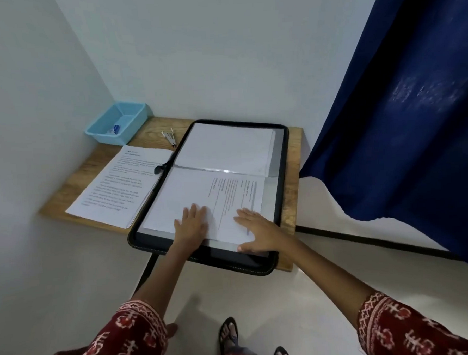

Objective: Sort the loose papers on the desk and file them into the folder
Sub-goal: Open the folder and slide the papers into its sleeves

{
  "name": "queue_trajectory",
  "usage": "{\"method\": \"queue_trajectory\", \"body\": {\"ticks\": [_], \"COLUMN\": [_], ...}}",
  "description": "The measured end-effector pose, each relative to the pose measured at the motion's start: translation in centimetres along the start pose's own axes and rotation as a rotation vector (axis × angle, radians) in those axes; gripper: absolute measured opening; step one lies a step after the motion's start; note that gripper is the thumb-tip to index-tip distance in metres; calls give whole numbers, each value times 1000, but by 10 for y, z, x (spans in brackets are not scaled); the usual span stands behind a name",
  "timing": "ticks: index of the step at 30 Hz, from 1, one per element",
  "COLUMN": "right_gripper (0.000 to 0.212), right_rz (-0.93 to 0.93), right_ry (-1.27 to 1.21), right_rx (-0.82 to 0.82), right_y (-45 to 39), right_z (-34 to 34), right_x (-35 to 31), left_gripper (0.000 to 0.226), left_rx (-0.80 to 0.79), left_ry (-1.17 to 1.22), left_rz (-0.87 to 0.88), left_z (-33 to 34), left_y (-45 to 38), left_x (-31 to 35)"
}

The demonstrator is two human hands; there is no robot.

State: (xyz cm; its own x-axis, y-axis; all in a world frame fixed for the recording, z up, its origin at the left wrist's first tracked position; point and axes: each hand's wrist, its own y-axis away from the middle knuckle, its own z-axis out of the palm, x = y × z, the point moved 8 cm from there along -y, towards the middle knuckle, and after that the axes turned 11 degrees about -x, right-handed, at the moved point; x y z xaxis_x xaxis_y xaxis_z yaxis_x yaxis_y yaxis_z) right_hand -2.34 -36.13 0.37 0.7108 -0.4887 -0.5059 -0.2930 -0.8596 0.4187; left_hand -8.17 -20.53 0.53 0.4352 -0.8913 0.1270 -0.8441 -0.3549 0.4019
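Pressing flat, both the left hand [190,221] and right hand [257,234] smooth filed sheets in the open folder [282,158], while a loose stack [119,183] waits left.

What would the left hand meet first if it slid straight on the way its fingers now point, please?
Probably the folder's centre fold: the left hand lies flat on a blank sheet, fingers pointing up the page, with nothing raised between.

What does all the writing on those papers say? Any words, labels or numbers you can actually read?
None can be read.
Stack of loose papers: printed paragraphs under a bold heading, too blurred.
Printed sheet in the open folder, under the right hand: sideways lines, too small.
Small item in the blue tray: no legible label.
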Motion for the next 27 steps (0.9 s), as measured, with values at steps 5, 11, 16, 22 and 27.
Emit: {"method": "queue_trajectory", "body": {"ticks": [5, 11, 16, 22, 27], "right_gripper": [103, 89, 65, 52, 41], "right_rz": [33, 28, 8, -8, 24], "right_ry": [43, -18, -183, -441, -619], "right_rx": [-38, 50, 131, 89, 11], "right_y": [0, -3, -7, -11, -10], "right_z": [-11, -21, -30, -48, -73], "right_x": [16, 26, 33, 55, 55], "left_gripper": [47, 67, 84, 74, 30], "left_rx": [-61, -117, -166, -286, -248], "left_ry": [107, 229, 190, 98, 115], "left_rz": [19, 110, 148, 155, 223], "left_z": [-4, -10, -7, -13, -46], "left_y": [2, 3, 4, -9, -17], "left_x": [2, 21, 35, 36, 39]}}
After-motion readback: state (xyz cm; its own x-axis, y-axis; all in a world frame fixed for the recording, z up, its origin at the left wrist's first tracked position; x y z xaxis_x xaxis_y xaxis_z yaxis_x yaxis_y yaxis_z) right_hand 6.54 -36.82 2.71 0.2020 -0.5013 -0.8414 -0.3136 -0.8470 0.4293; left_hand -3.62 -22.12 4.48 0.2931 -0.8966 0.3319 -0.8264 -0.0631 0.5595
